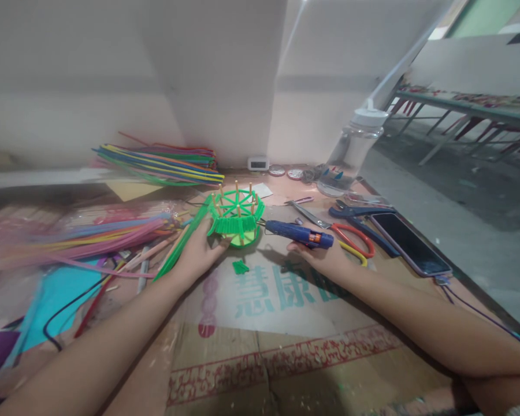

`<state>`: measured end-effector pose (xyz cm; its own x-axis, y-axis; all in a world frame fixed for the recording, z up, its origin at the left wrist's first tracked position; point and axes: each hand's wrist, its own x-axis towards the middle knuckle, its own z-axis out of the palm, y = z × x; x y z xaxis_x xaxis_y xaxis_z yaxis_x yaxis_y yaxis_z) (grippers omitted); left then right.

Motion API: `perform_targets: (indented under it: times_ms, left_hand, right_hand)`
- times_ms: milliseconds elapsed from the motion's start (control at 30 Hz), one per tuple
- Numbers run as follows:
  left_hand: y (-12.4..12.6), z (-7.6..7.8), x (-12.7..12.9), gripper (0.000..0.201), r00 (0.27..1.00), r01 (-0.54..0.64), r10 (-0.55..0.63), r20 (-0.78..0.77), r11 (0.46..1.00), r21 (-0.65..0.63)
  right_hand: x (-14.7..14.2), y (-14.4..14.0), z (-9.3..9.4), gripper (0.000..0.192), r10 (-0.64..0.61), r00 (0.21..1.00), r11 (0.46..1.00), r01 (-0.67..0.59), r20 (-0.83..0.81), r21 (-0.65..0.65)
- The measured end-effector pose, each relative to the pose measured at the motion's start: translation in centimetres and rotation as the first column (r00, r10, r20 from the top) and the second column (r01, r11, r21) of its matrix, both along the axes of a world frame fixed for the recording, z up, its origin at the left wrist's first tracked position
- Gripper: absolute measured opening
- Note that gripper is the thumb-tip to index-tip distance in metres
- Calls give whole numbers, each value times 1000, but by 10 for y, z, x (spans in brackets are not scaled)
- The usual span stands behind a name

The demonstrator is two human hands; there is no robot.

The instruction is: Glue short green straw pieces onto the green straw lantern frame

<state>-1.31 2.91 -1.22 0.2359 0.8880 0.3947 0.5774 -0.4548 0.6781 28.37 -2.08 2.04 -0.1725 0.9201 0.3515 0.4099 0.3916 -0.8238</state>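
My left hand grips a round green craft frame by its left side. Thin wooden sticks stand up around its rim, green spokes cross its top, and bright green fuzzy stems wrap its front wall. Long green pipe cleaners run down past the same hand. In my right hand is a blue hot glue gun, its fingers wrapped round the handle. The gun's nozzle points left and sits close to the frame's right side; whether it touches cannot be seen. Short green pieces lie on the table below the frame.
Bundled coloured pipe cleaners lie by the wall, with more at left. Scissors, blue-handled pliers and a phone lie at right. A clear water bottle stands behind them. A turquoise sheet is at left.
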Motion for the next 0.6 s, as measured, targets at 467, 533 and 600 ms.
perform_targets:
  times_ms: [467, 533, 600]
  left_hand:
    - [-1, 2, 1, 40, 1000, 0, 0, -1, 1000, -5]
    - [-1, 2, 1, 40, 1000, -2, 2, 6, 1000, -11]
    - [-2, 2, 1, 40, 1000, -8, 8, 9, 1000, -18]
  right_hand:
    - [-4, 2, -2, 36, -35, 999, 999, 36, -19, 21]
    - [-4, 3, -1, 35, -38, 999, 999, 38, -15, 30]
    - [-5, 4, 0, 34, -36, 999, 999, 37, -14, 35]
